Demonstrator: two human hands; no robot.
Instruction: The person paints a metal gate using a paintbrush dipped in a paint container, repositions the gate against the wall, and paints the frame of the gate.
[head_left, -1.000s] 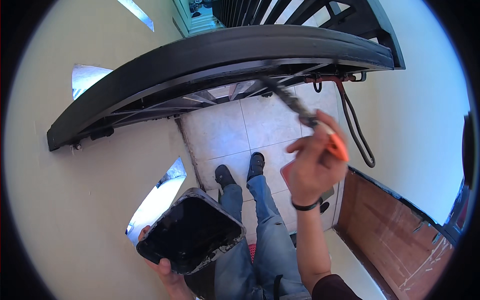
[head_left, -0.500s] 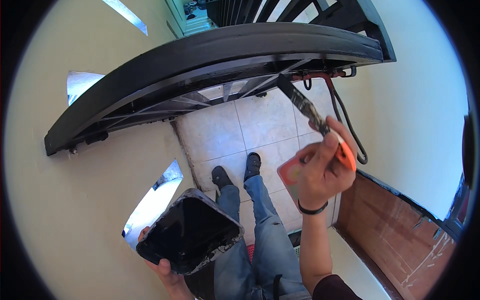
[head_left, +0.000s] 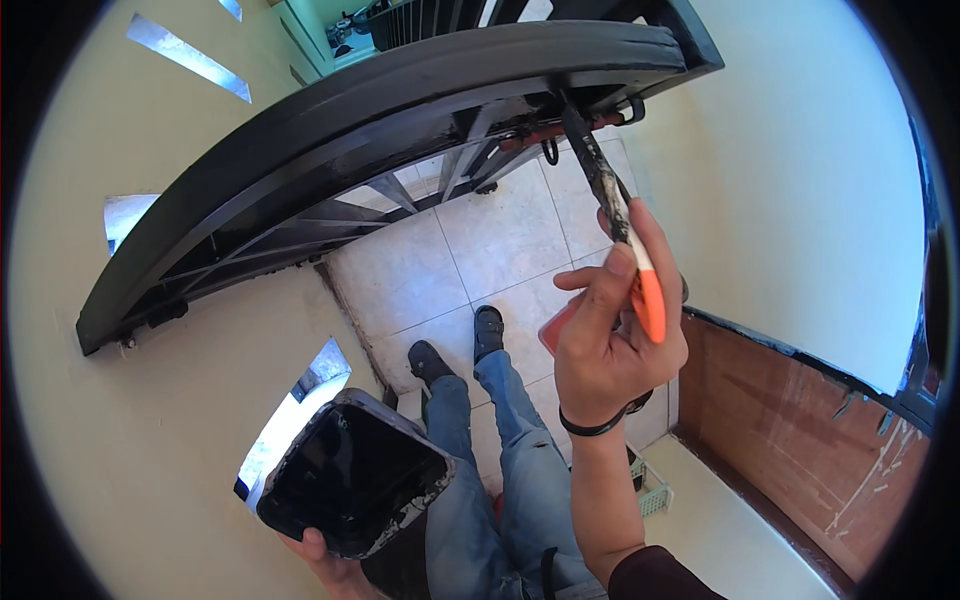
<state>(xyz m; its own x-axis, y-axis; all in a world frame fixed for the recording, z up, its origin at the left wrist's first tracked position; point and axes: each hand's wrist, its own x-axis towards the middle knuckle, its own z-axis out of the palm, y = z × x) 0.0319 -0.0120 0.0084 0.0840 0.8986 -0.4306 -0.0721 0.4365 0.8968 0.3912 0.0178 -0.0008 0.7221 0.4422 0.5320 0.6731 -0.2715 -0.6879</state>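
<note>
My right hand (head_left: pixel 610 345) grips a paintbrush (head_left: pixel 612 210) with an orange handle end and a paint-smeared shaft. Its bristle tip touches the underside of a black metal gate rail (head_left: pixel 400 110) near its right end. My left hand (head_left: pixel 335 570) holds a square tray of black paint (head_left: pixel 350 475) from below at the lower left. My legs in blue jeans (head_left: pixel 510 470) and dark shoes stand on a tiled floor (head_left: pixel 490 235) below.
Cream walls close in on the left (head_left: pixel 130 400) and right (head_left: pixel 800 200). A brown wooden door with a black frame (head_left: pixel 800 420) stands at the lower right. Black gate bars (head_left: pixel 330 215) run diagonally under the rail. A small green basket (head_left: pixel 652 490) sits on the floor.
My right hand has lifted and pushed the brush forward, so its tip now reaches the rail's underside. The paint tray stays in place in my left hand.
</note>
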